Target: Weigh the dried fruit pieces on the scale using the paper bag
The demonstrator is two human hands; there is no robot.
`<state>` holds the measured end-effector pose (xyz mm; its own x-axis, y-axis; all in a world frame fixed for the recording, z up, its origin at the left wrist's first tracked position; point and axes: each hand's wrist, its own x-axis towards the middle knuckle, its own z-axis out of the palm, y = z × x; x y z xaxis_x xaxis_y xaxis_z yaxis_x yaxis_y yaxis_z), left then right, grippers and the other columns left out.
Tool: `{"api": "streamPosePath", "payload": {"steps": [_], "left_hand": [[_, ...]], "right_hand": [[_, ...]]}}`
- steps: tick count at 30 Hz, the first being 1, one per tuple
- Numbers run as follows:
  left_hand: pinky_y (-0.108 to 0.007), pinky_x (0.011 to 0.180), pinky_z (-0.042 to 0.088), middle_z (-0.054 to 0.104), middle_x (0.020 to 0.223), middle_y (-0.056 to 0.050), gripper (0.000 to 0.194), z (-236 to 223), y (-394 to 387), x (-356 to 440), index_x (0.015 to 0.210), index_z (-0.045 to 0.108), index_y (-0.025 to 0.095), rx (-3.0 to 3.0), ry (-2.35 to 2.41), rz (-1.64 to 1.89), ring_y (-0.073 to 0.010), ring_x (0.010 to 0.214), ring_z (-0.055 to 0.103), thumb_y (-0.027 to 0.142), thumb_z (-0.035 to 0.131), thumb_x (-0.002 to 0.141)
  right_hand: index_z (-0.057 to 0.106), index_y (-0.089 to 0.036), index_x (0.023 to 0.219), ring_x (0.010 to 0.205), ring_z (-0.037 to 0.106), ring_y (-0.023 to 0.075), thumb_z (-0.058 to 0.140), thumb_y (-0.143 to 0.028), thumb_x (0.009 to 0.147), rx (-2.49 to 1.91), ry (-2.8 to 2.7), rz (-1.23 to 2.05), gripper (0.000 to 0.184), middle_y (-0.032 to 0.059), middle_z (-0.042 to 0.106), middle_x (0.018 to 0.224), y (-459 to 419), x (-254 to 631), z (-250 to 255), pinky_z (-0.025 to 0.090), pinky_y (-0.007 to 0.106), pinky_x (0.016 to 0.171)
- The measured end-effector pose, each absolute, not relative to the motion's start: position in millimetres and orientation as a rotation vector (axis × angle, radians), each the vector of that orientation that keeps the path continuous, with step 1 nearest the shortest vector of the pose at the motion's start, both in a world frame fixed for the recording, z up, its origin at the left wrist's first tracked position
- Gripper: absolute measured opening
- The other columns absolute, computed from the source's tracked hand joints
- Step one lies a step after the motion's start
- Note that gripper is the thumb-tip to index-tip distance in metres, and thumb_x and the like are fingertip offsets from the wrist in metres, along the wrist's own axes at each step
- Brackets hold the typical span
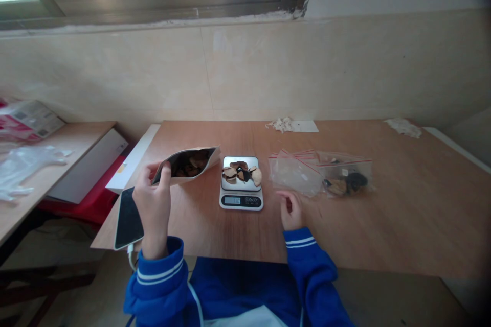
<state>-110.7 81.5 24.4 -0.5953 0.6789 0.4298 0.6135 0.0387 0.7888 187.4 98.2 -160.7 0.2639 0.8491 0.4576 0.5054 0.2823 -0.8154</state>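
Note:
My left hand (155,202) pinches the left edge of an open pouch (213,161), its mouth gaping towards me. Brown dried pieces (187,164) lie inside its dark interior. Just right of the pouch is a white digital kitchen scale (241,202) with a lit display; its digits are too small to read surely. Several tan and dark dried pieces (242,173) rest on its metal plate, their exact kind unclear. My right hand (291,210) lies on the table right of the scale, fingers curled in, with nothing visible in them.
Clear zip bags (295,173) lie right of the scale; another bag (347,178) holds dark and tan pieces. A tablet (128,219) with a white cable sits under my left wrist. Crumpled whitish scraps (282,124) are near the wall. A second table (88,135) stands left.

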Motion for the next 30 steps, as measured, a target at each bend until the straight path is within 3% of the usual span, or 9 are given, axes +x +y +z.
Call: {"api": "streamPosePath", "payload": {"steps": [7, 12, 16, 18, 21, 23, 26, 28, 30], "left_hand": [[-0.028, 0.069, 0.039, 0.063, 0.078, 0.000, 0.026, 24.1, 80.1, -109.9, 0.086, 0.062, 0.020, 1.384, 2.241, 1.595, -0.0180, 0.075, 0.059, 0.044, 0.055, 0.087], [-0.027, 0.065, 0.038, 0.065, 0.074, 0.000, 0.028, 22.9, 73.6, -111.5, 0.086, 0.064, 0.020, 1.403, 2.319, 1.502, -0.0178, 0.071, 0.060, 0.047, 0.055, 0.087], [-0.025, 0.066, 0.044, 0.068, 0.070, 0.001, 0.027, 21.8, 63.0, -110.8, 0.080, 0.067, 0.021, 1.370, 2.207, 1.489, -0.0186, 0.072, 0.066, 0.047, 0.063, 0.080], [-0.024, 0.066, 0.046, 0.069, 0.069, 0.001, 0.025, 21.8, 57.6, -110.8, 0.076, 0.068, 0.021, 1.387, 2.117, 1.480, -0.0191, 0.073, 0.068, 0.046, 0.067, 0.077], [-0.022, 0.063, 0.047, 0.069, 0.067, 0.002, 0.022, 22.4, 51.0, -112.9, 0.074, 0.070, 0.022, 1.445, 2.077, 1.460, -0.0185, 0.071, 0.069, 0.044, 0.071, 0.072], [-0.021, 0.060, 0.046, 0.069, 0.065, 0.003, 0.022, 22.3, 47.3, -115.5, 0.070, 0.070, 0.022, 1.468, 2.080, 1.463, -0.0179, 0.068, 0.069, 0.043, 0.072, 0.072], [-0.021, 0.057, 0.046, 0.069, 0.062, 0.003, 0.022, 20.0, 41.9, -118.5, 0.066, 0.071, 0.021, 1.504, 2.094, 1.451, -0.0172, 0.064, 0.068, 0.043, 0.072, 0.072], [-0.021, 0.056, 0.046, 0.070, 0.062, 0.003, 0.022, 17.0, 38.1, -118.0, 0.066, 0.072, 0.022, 1.532, 2.105, 1.452, -0.0169, 0.061, 0.068, 0.043, 0.072, 0.071], [-0.022, 0.056, 0.047, 0.070, 0.061, 0.003, 0.021, 13.9, 34.8, -115.0, 0.067, 0.073, 0.022, 1.565, 2.119, 1.457, -0.0165, 0.059, 0.067, 0.042, 0.072, 0.072]], "right_hand": [[0.065, -0.018, 0.080, 0.072, 0.057, 0.0196, 0.042, -0.024, 0.087, -1.354, -1.441, 0.328, 0.025, 0.0072, 0.060, 0.079, 97.5, 191.5, -158.5, 0.047, 0.031, 0.059], [0.064, -0.020, 0.080, 0.080, 0.060, 0.0200, 0.042, -0.015, 0.088, -1.189, -1.531, 0.237, 0.023, 0.0061, 0.061, 0.081, 84.0, 175.5, -122.6, 0.052, 0.034, 0.072], [0.063, -0.020, 0.107, 0.105, 0.061, 0.0181, 0.039, -0.008, 0.090, -0.894, -1.782, 0.360, 0.032, 0.0085, 0.063, 0.107, 55.0, 126.6, -55.6, 0.052, 0.032, 0.089], [0.055, -0.016, 0.127, 0.123, 0.052, 0.0188, 0.037, -0.007, 0.091, -0.718, -1.957, 0.343, 0.042, 0.0104, 0.059, 0.127, 44.8, 95.6, -24.8, 0.047, 0.035, 0.103], [0.043, -0.008, 0.140, 0.139, 0.036, 0.0218, 0.033, -0.009, 0.093, -0.677, -2.142, 0.252, 0.048, 0.0136, 0.048, 0.142, 41.2, 56.1, 1.1, 0.039, 0.039, 0.113], [0.045, -0.007, 0.138, 0.134, 0.043, 0.0237, 0.034, -0.011, 0.094, -0.770, -2.232, 0.257, 0.046, 0.0154, 0.052, 0.139, 43.9, 39.7, 7.8, 0.041, 0.039, 0.111], [0.047, -0.009, 0.135, 0.104, 0.064, 0.0237, 0.036, -0.010, 0.094, -0.992, -2.353, 0.422, 0.043, 0.0147, 0.067, 0.112, 51.8, 30.8, 15.2, 0.054, 0.037, 0.090], [0.047, -0.010, 0.134, 0.088, 0.068, 0.0235, 0.036, -0.007, 0.092, -1.177, -2.440, 0.566, 0.043, 0.0136, 0.069, 0.099, 60.7, 30.6, 21.2, 0.057, 0.035, 0.076], [0.052, -0.008, 0.129, 0.090, 0.069, 0.0241, 0.037, -0.005, 0.091, -1.247, -2.552, 0.673, 0.041, 0.0157, 0.069, 0.103, 74.3, 28.3, 25.1, 0.056, 0.035, 0.078]]}}
